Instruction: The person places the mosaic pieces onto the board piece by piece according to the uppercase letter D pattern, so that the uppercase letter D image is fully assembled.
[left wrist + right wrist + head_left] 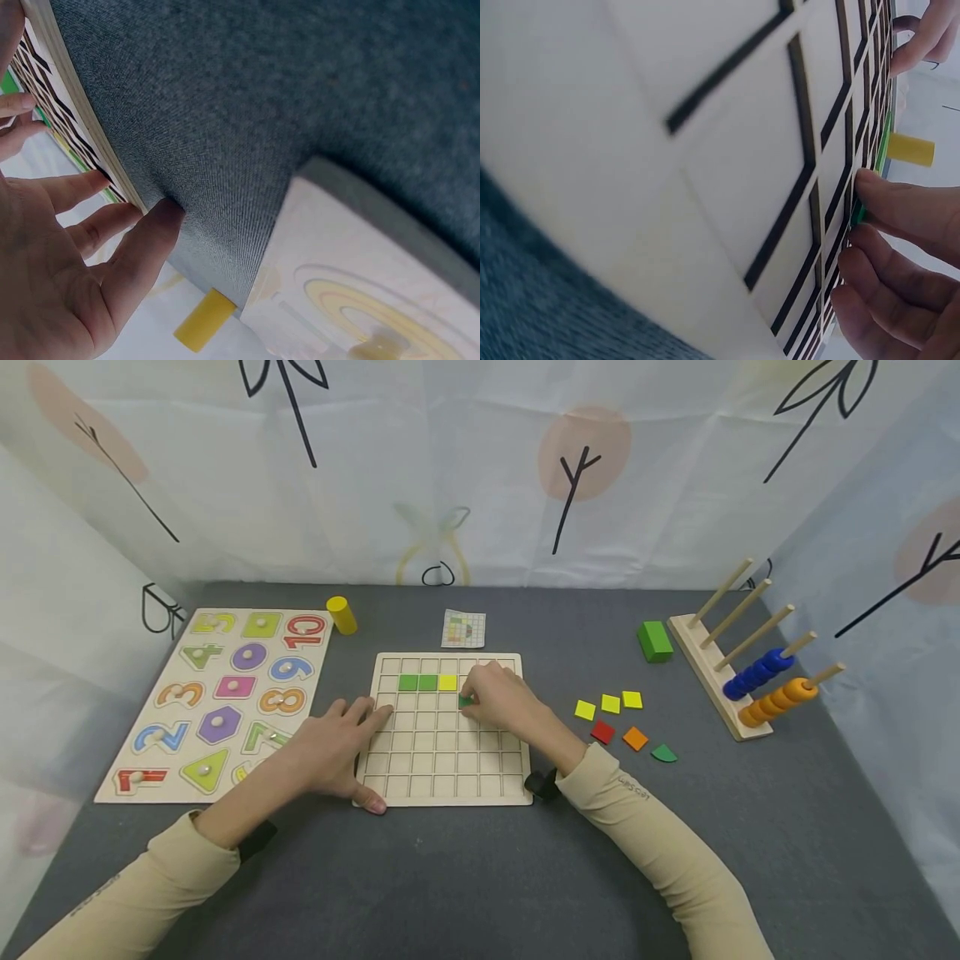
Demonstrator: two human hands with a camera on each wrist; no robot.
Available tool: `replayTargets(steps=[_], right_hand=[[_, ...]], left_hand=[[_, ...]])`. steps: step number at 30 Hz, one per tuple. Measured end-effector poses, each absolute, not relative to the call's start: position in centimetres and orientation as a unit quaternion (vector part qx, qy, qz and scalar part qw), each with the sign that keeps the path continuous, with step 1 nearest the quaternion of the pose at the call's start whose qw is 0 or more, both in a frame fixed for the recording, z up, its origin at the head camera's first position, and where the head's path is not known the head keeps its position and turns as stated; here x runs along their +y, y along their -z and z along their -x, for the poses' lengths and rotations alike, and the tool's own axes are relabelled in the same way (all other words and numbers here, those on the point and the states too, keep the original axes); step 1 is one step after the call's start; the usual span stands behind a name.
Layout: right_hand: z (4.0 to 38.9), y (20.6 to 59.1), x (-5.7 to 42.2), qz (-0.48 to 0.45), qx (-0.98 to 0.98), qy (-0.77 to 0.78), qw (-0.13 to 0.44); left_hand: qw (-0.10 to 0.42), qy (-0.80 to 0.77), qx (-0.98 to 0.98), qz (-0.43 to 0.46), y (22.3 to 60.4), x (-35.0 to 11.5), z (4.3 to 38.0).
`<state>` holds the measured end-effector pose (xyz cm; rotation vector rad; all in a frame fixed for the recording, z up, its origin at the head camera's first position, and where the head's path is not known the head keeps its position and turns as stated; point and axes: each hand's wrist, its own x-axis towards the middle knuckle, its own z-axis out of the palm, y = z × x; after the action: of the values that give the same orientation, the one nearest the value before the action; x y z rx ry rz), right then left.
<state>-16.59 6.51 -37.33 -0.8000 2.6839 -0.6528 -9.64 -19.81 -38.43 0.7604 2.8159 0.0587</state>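
A wooden grid board (442, 764) lies flat on the dark table. Two green tiles (417, 682) and one yellow tile (447, 682) sit side by side in an upper row. The left hand (330, 747) rests along the board's left edge, thumb at the near corner and fingers spread; the left wrist view shows these fingers (146, 251) against the edge. Over the grid, right of the yellow tile, the right hand (498, 697) pinches a small green piece (857, 214) between thumb and fingertips, at the board's surface. Its shape is mostly hidden by the fingers.
Loose yellow (611, 703), red (602, 732), orange (635, 738) and green (663, 753) pieces lie right of the board. Beyond stand a green block (655, 642) and a peg stand (723, 681) with beads. A pattern card (463, 629), yellow cylinder (342, 615) and number puzzle (174, 697) lie behind and left.
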Motion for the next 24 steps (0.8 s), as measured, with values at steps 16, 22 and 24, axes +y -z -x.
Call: replayTargets(steps=[16, 22, 24], right_hand=[[16.40, 37.28, 6.59, 0.261, 0.928, 0.231, 0.134], [16.05, 36.81, 6.98, 0.254, 0.929, 0.227, 0.144], [15.91, 36.54, 7.29, 0.249, 0.931, 0.222, 0.147]], left_hand=[[0.111, -0.021, 0.959, -0.261, 38.45, -19.87, 9.74], [0.111, -0.020, 0.959, -0.260, 38.56, -19.94, 9.72], [0.113, -0.020, 0.959, -0.259, 38.62, -19.95, 9.73]])
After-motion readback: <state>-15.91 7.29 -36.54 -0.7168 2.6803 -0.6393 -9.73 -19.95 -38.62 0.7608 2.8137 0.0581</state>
